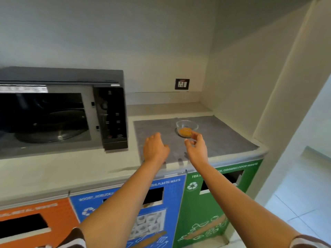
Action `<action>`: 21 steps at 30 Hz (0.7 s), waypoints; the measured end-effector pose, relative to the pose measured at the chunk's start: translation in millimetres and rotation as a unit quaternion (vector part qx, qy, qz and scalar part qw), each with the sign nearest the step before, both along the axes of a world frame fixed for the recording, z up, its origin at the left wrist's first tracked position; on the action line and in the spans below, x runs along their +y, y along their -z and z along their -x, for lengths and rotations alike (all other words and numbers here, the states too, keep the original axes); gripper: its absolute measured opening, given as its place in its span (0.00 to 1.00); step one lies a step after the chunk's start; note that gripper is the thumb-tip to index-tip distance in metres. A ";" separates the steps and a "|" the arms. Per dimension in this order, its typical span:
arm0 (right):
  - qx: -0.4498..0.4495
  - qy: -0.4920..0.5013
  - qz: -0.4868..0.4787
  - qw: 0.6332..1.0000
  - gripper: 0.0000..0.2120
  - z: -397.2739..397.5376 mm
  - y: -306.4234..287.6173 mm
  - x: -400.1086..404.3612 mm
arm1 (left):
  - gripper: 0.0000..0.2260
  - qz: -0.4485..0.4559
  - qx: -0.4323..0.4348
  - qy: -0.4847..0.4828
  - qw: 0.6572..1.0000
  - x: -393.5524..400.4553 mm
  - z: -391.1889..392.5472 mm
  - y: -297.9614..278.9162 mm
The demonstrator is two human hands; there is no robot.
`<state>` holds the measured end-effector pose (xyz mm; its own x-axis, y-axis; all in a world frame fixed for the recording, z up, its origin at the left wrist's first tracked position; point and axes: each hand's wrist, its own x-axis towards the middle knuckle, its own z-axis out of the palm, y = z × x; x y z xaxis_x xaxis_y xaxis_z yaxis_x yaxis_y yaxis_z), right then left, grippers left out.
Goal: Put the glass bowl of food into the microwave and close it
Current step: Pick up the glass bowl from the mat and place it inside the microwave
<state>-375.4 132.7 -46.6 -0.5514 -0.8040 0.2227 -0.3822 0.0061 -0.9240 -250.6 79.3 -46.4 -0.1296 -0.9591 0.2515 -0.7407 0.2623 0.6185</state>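
On grey mat [223, 138], clear glass bowl [187, 127] of orange food, both hands' grip released

A single wide-angle head view looks forward and steeply down from standing height, close to the front edge of the surface [53, 169]. It faces the back wall, with the open microwave [62, 111] at left, a side wall at right and the recycling bin fronts [206, 203] low in frame. Both forearms reach in from the bottom edge. Straight lines bow toward the borders.
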 end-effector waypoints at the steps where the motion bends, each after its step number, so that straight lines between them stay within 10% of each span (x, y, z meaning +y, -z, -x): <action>1: -0.013 0.005 -0.004 1.000 0.16 9.4 2.6 -5.8 | 0.22 -0.003 -0.002 0.004 1.000 -5.9 10.5 3.2; 21: -0.040 0.119 -0.143 0.982 0.22 127.2 35.2 -174.9 | 0.21 -0.068 -0.030 0.035 0.997 -198.4 108.0 72.8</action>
<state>-502.6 -42.1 -81.7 -0.7377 -0.6736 -0.0451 -0.2642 0.3496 -0.8989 -358.6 -119.2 -119.2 -0.2085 -0.9720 0.1086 -0.7607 0.2310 0.6066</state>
